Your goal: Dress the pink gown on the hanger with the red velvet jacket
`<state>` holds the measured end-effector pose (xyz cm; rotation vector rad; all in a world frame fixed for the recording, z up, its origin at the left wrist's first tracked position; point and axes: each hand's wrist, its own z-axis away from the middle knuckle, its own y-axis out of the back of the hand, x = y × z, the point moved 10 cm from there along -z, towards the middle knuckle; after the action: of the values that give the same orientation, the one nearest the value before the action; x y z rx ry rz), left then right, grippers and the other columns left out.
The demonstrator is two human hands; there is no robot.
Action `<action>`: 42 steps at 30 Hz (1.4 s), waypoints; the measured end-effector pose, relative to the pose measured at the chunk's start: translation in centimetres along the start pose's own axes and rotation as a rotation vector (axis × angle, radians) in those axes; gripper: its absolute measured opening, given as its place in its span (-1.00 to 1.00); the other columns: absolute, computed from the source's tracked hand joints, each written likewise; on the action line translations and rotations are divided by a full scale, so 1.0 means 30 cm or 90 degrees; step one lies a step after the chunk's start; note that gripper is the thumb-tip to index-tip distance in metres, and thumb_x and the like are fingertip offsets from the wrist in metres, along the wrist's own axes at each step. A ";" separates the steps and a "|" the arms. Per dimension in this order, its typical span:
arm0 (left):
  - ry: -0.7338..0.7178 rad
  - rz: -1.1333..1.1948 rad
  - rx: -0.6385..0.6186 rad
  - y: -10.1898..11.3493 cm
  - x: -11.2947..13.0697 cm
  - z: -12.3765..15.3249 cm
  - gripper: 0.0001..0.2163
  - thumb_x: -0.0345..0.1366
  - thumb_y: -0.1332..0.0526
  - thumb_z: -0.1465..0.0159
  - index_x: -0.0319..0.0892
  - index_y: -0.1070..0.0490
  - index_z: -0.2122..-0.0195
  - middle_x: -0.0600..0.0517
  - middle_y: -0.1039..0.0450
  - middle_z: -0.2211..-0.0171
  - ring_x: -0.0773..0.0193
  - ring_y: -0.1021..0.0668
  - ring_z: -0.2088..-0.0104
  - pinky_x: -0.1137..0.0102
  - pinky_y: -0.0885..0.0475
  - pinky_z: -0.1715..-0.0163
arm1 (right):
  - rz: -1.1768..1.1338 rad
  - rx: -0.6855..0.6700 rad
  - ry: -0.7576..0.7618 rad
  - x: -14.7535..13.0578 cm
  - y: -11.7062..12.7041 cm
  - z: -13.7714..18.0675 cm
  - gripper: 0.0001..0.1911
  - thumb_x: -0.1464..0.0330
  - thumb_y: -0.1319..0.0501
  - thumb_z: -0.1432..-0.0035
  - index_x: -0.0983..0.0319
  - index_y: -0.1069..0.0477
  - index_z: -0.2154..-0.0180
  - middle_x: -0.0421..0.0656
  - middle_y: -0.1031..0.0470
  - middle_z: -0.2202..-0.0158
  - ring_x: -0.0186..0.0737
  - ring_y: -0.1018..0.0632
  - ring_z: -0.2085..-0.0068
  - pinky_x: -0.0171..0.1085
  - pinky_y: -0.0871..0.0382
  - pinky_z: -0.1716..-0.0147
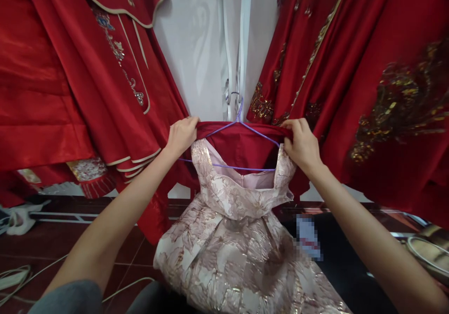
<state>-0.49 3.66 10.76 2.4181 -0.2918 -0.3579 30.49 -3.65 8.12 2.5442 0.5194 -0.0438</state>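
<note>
A pale pink and gold brocade dress [231, 197] hangs by its wide shoulder straps on a purple wire hanger [242, 168]. Behind the hanger stretches a dark red cloth [238, 143], its upper edge spread between my hands. My left hand [183, 134] is closed on the cloth's left end, just above the left strap. At the other end, my right hand [302, 145] pinches the cloth beside the right strap, thumb below and fingers on top. The cloth's lower part is hidden behind the dress.
Long red embroidered garments hang at the left [101, 71] and right [354, 89]. Pale doors [196, 38] with upright handles stand behind. A white cable [129, 286] crosses the dark tiled floor [129, 251]. White shoes [21, 220] lie at the far left.
</note>
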 end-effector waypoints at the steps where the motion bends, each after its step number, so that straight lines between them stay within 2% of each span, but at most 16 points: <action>1: -0.026 -0.039 0.009 -0.003 0.007 0.010 -0.70 -0.43 0.04 -0.26 -0.21 -0.41 0.10 -0.14 -0.50 0.27 0.08 -0.52 0.24 0.30 -0.32 0.30 | 0.023 0.005 -0.015 0.006 0.011 -0.001 -0.57 0.56 -0.06 0.01 0.18 -0.31 0.06 -0.03 -0.33 0.10 -0.05 -0.45 0.15 -0.21 -0.35 0.35; 5: -0.091 -0.099 0.021 -0.032 -0.005 0.046 -0.69 -0.38 0.09 -0.32 -0.20 -0.45 0.16 -0.15 -0.49 0.35 0.10 -0.50 0.28 0.31 -0.29 0.37 | 0.066 0.006 -0.057 0.058 0.048 -0.003 -0.55 0.55 -0.11 0.07 0.17 -0.34 0.08 -0.04 -0.33 0.09 -0.08 -0.44 0.19 -0.23 -0.31 0.39; 7: -0.105 -0.093 0.018 -0.040 -0.017 0.066 -0.72 -0.33 0.06 -0.32 -0.20 -0.45 0.16 -0.16 -0.49 0.32 0.09 -0.50 0.25 0.30 -0.30 0.35 | 0.032 -0.003 -0.091 0.105 0.064 0.000 -0.55 0.55 -0.14 0.12 0.21 -0.36 0.11 -0.02 -0.34 0.11 -0.13 -0.43 0.21 -0.25 -0.32 0.36; 10: -0.107 -0.071 -0.005 -0.044 -0.023 0.099 -0.74 -0.27 0.00 -0.32 -0.22 -0.44 0.14 -0.19 -0.50 0.25 0.04 -0.50 0.17 0.28 -0.31 0.28 | -0.034 -0.059 -0.159 0.179 0.066 0.009 -0.62 0.55 -0.20 0.18 0.27 -0.42 0.21 -0.06 -0.39 0.26 -0.24 -0.41 0.31 -0.29 -0.31 0.33; 12: -0.080 -0.051 -0.027 -0.044 -0.027 0.121 -0.73 -0.23 -0.03 -0.31 -0.21 -0.41 0.09 -0.18 -0.51 0.21 0.04 -0.50 0.14 0.28 -0.32 0.25 | -0.008 -0.089 -0.207 0.210 0.074 0.013 -0.72 0.50 -0.23 0.17 0.26 -0.46 0.29 -0.10 -0.42 0.33 -0.28 -0.40 0.37 -0.29 -0.28 0.34; 14: -0.015 -0.025 -0.053 -0.048 -0.047 0.145 -0.72 -0.20 -0.07 -0.30 -0.16 -0.37 0.03 -0.13 -0.51 0.18 0.07 -0.52 0.13 0.33 -0.33 0.28 | 0.052 -0.078 -0.260 0.228 0.109 0.015 -0.77 0.43 -0.23 0.13 0.22 -0.49 0.32 -0.11 -0.47 0.33 -0.28 -0.41 0.38 -0.28 -0.23 0.38; 17: 0.087 0.011 -0.092 -0.063 -0.081 0.188 -0.72 -0.21 -0.07 -0.29 -0.08 -0.32 -0.01 -0.03 -0.53 0.14 0.12 -0.56 0.17 0.40 -0.31 0.36 | 0.112 -0.070 -0.314 0.229 0.155 0.017 -0.75 0.39 -0.23 0.10 0.16 -0.50 0.28 -0.14 -0.53 0.31 -0.21 -0.46 0.33 -0.27 -0.16 0.41; 19: 0.112 0.026 -0.096 -0.066 -0.085 0.213 -0.73 -0.25 -0.07 -0.30 -0.06 -0.31 -0.01 -0.01 -0.53 0.12 0.13 -0.57 0.20 0.41 -0.30 0.38 | 0.141 -0.120 -0.336 0.235 0.158 0.030 -0.76 0.39 -0.23 0.09 0.12 -0.50 0.28 -0.16 -0.54 0.32 -0.14 -0.48 0.30 -0.25 -0.15 0.42; 22: 0.112 0.052 -0.065 -0.055 -0.082 0.241 -0.75 -0.27 -0.08 -0.29 -0.06 -0.32 0.01 -0.01 -0.51 0.07 0.14 -0.58 0.19 0.42 -0.31 0.37 | 0.179 -0.185 -0.324 0.243 0.155 0.069 -0.74 0.39 -0.22 0.08 0.08 -0.46 0.26 -0.15 -0.52 0.28 -0.07 -0.50 0.26 -0.23 -0.18 0.42; 25: 0.101 0.076 -0.023 -0.048 -0.088 0.271 -0.73 -0.19 -0.13 -0.28 -0.12 -0.32 0.02 -0.04 -0.50 0.06 0.16 -0.58 0.18 0.42 -0.34 0.34 | 0.213 -0.178 -0.248 0.222 0.152 0.119 -0.68 0.38 -0.20 0.06 0.12 -0.38 0.17 -0.05 -0.46 0.16 -0.01 -0.50 0.18 -0.22 -0.26 0.41; 27: 0.112 0.081 0.004 -0.047 -0.105 0.298 -0.68 -0.14 -0.16 -0.25 -0.16 -0.31 0.02 -0.06 -0.52 0.12 0.16 -0.58 0.21 0.43 -0.35 0.35 | 0.213 -0.171 -0.209 0.205 0.135 0.161 -0.64 0.36 -0.18 0.03 0.18 -0.33 0.12 0.02 -0.42 0.16 0.03 -0.49 0.16 -0.20 -0.31 0.38; 30: 0.107 0.062 0.010 -0.062 -0.117 0.335 -0.69 -0.14 -0.15 -0.24 -0.19 -0.33 0.06 -0.07 -0.53 0.18 0.16 -0.58 0.22 0.43 -0.35 0.40 | 0.172 -0.155 -0.179 0.176 0.105 0.208 -0.63 0.33 -0.14 -0.03 0.25 -0.25 0.08 0.08 -0.41 0.14 0.06 -0.50 0.15 -0.17 -0.36 0.32; 33: 0.071 0.024 -0.012 -0.079 -0.107 0.352 -0.72 -0.20 -0.09 -0.26 -0.21 -0.37 0.07 -0.10 -0.53 0.18 0.16 -0.58 0.25 0.43 -0.33 0.44 | 0.130 -0.176 -0.196 0.160 0.073 0.238 -0.63 0.32 -0.09 -0.06 0.24 -0.20 0.05 0.10 -0.39 0.04 0.08 -0.52 0.16 -0.14 -0.37 0.33; 37: 0.040 0.023 -0.013 -0.056 -0.115 0.326 -0.71 -0.25 -0.03 -0.26 -0.19 -0.40 0.07 -0.09 -0.53 0.23 0.16 -0.57 0.28 0.42 -0.32 0.42 | 0.068 -0.261 -0.289 0.177 0.015 0.276 -0.66 0.29 -0.02 -0.12 0.18 -0.21 0.04 -0.01 -0.50 0.25 0.12 -0.55 0.26 -0.10 -0.36 0.32; 39: 0.056 0.028 0.002 -0.020 -0.135 0.296 -0.74 -0.29 0.00 -0.27 -0.18 -0.42 0.15 -0.07 -0.53 0.28 0.17 -0.56 0.29 0.41 -0.31 0.39 | -0.010 -0.241 -0.329 0.187 0.002 0.280 -0.69 0.27 -0.02 -0.12 0.15 -0.25 0.07 -0.06 -0.51 0.30 0.08 -0.56 0.25 -0.11 -0.36 0.27; 42: 0.100 0.008 0.007 0.033 -0.158 0.262 -0.76 -0.31 0.04 -0.29 -0.19 -0.41 0.29 -0.06 -0.49 0.38 0.16 -0.54 0.29 0.39 -0.31 0.33 | -0.149 -0.152 -0.339 0.193 -0.001 0.271 -0.71 0.22 -0.06 -0.13 0.14 -0.28 0.10 -0.06 -0.51 0.18 -0.02 -0.54 0.15 -0.14 -0.36 0.16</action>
<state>-7.62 -0.28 6.44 2.4368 -0.2390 -0.1604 36.43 -5.75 0.39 2.1086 0.5604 -0.6815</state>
